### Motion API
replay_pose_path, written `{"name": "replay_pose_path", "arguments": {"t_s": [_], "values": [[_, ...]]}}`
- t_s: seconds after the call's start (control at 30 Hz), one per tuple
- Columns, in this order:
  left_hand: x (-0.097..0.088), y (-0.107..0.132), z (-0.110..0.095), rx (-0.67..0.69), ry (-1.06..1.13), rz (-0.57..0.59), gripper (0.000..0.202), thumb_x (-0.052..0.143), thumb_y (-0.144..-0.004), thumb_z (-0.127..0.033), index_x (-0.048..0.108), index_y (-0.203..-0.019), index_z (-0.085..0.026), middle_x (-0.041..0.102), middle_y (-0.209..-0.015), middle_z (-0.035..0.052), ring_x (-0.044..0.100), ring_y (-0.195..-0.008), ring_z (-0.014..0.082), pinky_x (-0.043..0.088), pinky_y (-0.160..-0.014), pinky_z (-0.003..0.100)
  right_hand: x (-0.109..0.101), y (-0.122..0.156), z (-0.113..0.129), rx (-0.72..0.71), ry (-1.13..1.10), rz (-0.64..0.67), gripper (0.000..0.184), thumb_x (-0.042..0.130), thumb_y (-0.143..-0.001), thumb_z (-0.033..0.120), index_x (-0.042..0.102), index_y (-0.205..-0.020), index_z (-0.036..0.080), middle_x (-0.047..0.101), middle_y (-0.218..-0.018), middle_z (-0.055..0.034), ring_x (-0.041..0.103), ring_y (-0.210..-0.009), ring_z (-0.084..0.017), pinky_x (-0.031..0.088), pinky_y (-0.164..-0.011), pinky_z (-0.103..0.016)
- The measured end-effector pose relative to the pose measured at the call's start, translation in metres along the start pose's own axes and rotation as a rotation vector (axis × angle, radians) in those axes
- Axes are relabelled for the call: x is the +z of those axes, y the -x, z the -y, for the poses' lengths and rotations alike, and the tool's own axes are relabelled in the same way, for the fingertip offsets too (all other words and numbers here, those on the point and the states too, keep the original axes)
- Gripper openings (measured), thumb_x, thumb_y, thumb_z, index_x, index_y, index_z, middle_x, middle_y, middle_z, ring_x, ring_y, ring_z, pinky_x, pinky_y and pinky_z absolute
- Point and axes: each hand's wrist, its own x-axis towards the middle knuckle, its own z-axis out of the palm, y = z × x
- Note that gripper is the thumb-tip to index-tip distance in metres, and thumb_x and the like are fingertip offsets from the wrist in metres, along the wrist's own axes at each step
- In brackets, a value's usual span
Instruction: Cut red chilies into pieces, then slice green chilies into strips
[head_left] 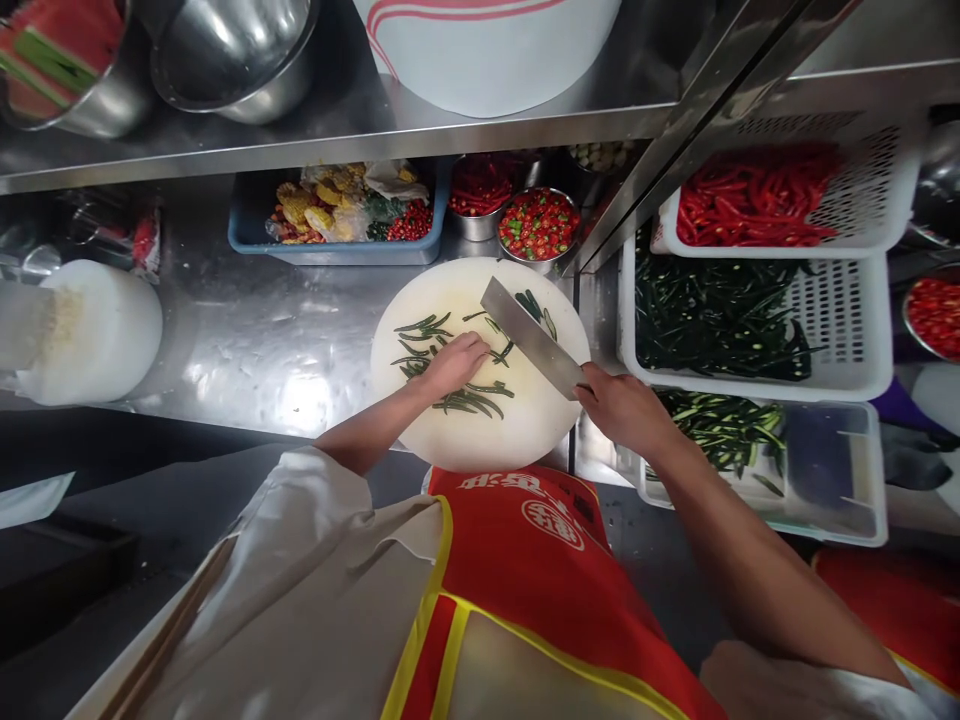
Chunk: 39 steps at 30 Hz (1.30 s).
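Note:
A round white cutting board (480, 440) lies on the steel counter, with cut strips of green chili pepper (472, 400) spread over its left and lower parts. My left hand (456, 364) is low over the board, fingers curled together, with a piece of green chili at its fingertips. How much it grips is partly hidden by the fingers. In my right hand (621, 408) is the handle of a cleaver (534, 338), whose broad blade slants up and left over the board. A few more green pieces (529, 304) lie beyond the blade.
White baskets of red chilies (757, 195) and green chilies (712, 310) stand right, above a clear tub (832, 470) of green strips. A blue tray (330, 255) and bowl of chopped chilies (538, 225) sit behind the board. A steel shelf (337, 145) overhangs the back.

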Motion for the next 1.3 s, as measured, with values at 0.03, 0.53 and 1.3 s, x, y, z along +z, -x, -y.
{"name": "replay_pose_path", "arguments": {"t_s": [0.03, 0.53, 1.3], "values": [[-0.001, 0.004, 0.002, -0.003, 0.018, -0.009, 0.024, 0.04, -0.1, -0.024, 0.061, -0.109, -0.018, 0.059, -0.101, 0.0077, 0.056, -0.098, 0.0195, 0.048, -0.091, 0.033, 0.002, 0.001, 0.0, -0.005, 0.001, 0.016, 0.032, 0.031, -0.099, 0.035, 0.053, -0.114, 0.017, 0.073, -0.091, -0.0136, 0.067, -0.083, -0.027, 0.031, -0.061, -0.031], [-0.047, 0.015, 0.038, 0.187, -0.126, 0.196, 0.025, 0.041, -0.094, -0.015, 0.065, -0.089, -0.018, 0.063, -0.091, 0.0082, 0.057, -0.09, 0.0216, 0.045, -0.085, 0.035, 0.016, 0.009, 0.007, -0.089, 0.007, 0.129, 0.027, 0.031, -0.1, 0.034, 0.049, -0.113, 0.018, 0.072, -0.094, -0.0133, 0.067, -0.087, -0.027, 0.031, -0.062, -0.031], [-0.048, 0.017, 0.047, 0.218, -0.018, 0.157, 0.028, 0.038, -0.096, -0.018, 0.067, -0.097, -0.02, 0.065, -0.099, 0.0093, 0.057, -0.096, 0.0215, 0.047, -0.085, 0.034, 0.019, 0.013, 0.0, -0.095, -0.031, 0.146, 0.026, 0.034, -0.099, 0.034, 0.052, -0.11, 0.019, 0.071, -0.09, -0.0113, 0.066, -0.083, -0.027, 0.026, -0.059, -0.03]]}}
